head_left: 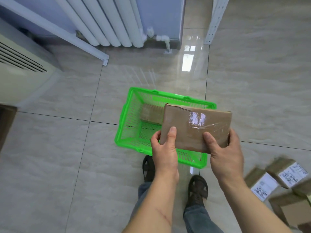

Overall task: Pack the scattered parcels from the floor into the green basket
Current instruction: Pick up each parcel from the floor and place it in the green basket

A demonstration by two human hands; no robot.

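Note:
A flat brown cardboard parcel (190, 125) with clear tape is held above the green basket (125, 118), over its right half. My left hand (164, 148) grips the parcel's near left corner, thumb on top. My right hand (225, 150) grips the near right corner, thumb on top too. Inside the basket, at its far side, lies one brown parcel (149, 114), partly hidden by the held one. Several more brown parcels (286, 175), some with white labels, lie on the floor at the lower right.
The basket stands on a glossy tiled floor (67, 148) just in front of my two feet (197, 187). A white radiator (107, 21) and pipes run along the back wall. A cream appliance (18, 69) stands at the left, a white metal post (213, 21) at the upper right.

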